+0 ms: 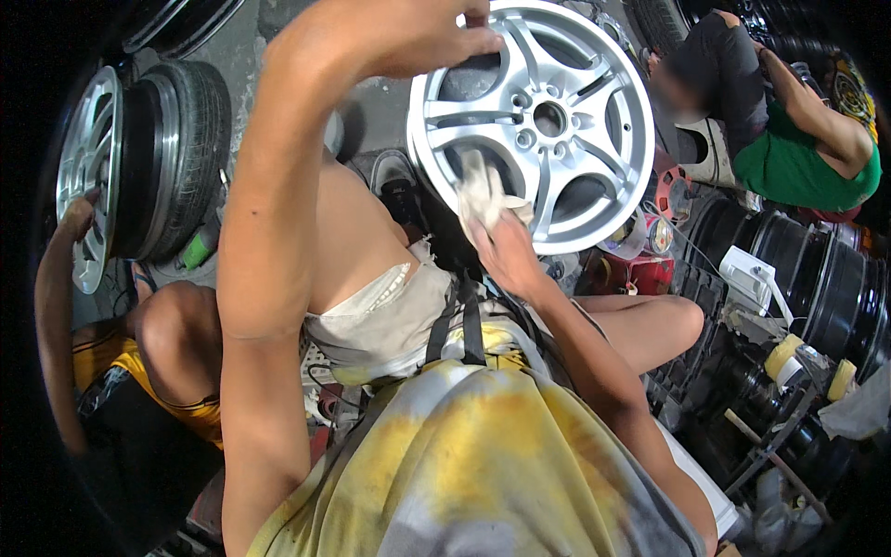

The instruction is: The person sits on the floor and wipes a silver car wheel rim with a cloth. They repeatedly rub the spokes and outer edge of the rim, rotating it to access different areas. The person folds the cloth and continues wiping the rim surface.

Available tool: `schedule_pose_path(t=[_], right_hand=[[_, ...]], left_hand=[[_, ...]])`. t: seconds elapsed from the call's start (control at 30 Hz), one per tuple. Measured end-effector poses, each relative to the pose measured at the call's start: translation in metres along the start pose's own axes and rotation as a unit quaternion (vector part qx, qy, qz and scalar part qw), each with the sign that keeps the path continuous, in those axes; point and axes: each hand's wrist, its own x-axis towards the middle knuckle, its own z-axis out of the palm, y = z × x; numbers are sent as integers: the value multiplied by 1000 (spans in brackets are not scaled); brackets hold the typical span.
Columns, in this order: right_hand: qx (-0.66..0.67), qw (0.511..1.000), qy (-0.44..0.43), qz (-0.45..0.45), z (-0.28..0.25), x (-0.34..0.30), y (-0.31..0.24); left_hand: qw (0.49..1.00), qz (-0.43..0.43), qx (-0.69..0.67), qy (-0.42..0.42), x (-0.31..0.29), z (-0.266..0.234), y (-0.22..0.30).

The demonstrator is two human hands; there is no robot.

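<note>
A silver multi-spoke wheel rim [535, 173] stands tilted in front of me, its spoked face toward me. My left hand [444, 42] grips its upper left edge, thumb on the face; some of the fingers are cut off by the picture's top. In my right hand [506, 252] is a crumpled off-white cloth [486, 193], bunched in the fingers against the rim's lower left part. The cloth's top end is blurred.
At left, another person's hand [82, 212] touches a silver wheel beside a tyre [206, 158]. A person in a green top [798, 167] sits at far right. Dark wheels [840, 278], a white box [745, 280] and a red container [642, 277] crowd the right side.
</note>
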Motion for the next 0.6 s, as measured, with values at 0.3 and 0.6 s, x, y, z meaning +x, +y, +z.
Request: schedule_pose_path(t=[0.3,0.6], right_hand=[[80,970,219,-59,62,127,-41],[77,974,193,-94,35,78,-49]], left_hand=[[999,-13,13,31,-12,-16,11],[996,-83,-30,-11,-19,-29,17]])
